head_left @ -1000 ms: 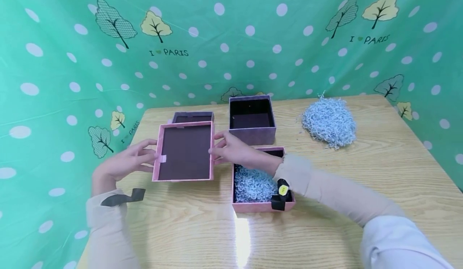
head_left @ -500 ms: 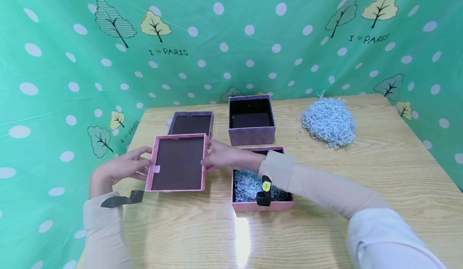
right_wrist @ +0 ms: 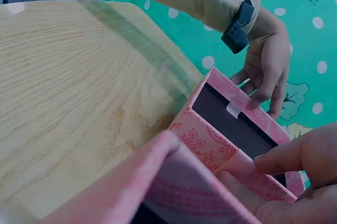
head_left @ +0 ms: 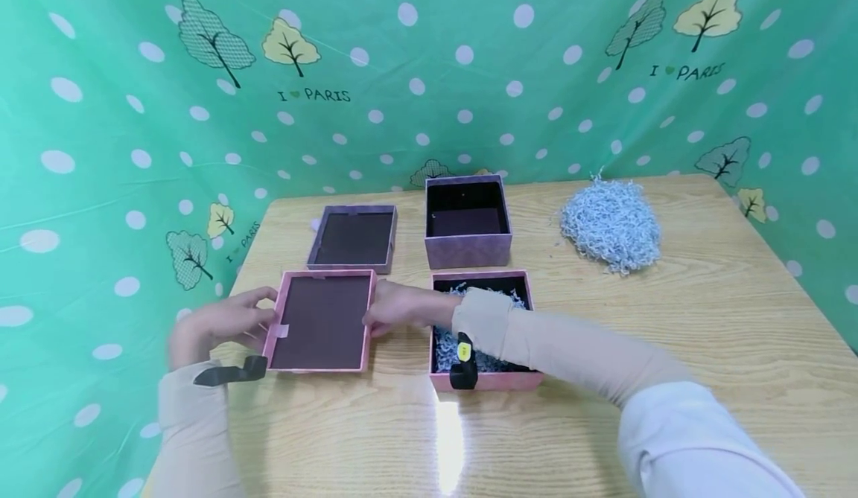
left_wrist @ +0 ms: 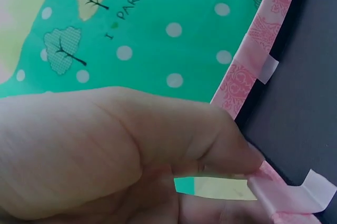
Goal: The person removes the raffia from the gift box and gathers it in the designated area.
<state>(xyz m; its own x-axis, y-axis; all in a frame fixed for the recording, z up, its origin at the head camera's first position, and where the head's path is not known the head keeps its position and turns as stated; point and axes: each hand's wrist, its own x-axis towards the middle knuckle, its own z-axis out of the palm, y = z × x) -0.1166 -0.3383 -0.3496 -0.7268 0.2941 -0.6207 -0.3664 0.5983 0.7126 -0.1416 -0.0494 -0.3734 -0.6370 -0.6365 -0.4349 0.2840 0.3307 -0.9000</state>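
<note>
A pink box lid [head_left: 322, 327], inside face up and dark-lined, is held by both hands in the head view. My left hand [head_left: 231, 323] pinches its left wall by a pale ribbon tab [head_left: 279, 330]; the left wrist view shows the thumb [left_wrist: 231, 153] over the pink rim. On the opposite wall, my right hand [head_left: 395, 306] grips with thumb inside and fingers outside, as the right wrist view shows. Right of the lid stands a pink box [head_left: 485, 383] with blue shredded paper [head_left: 445, 349] inside, partly hidden under the right forearm.
Behind the pink lid lies a purple lid [head_left: 355, 236], inside up. A purple box [head_left: 468, 252] stands open-topped behind the pink box. Blue shredded paper [head_left: 611, 226] is heaped at the back right of the wooden table [head_left: 348, 438]. A green curtain [head_left: 429, 59] hangs around the table.
Both hands have brought the pink lid toward the front and a little left, lower to the table. More of the purple lid now shows behind it.
</note>
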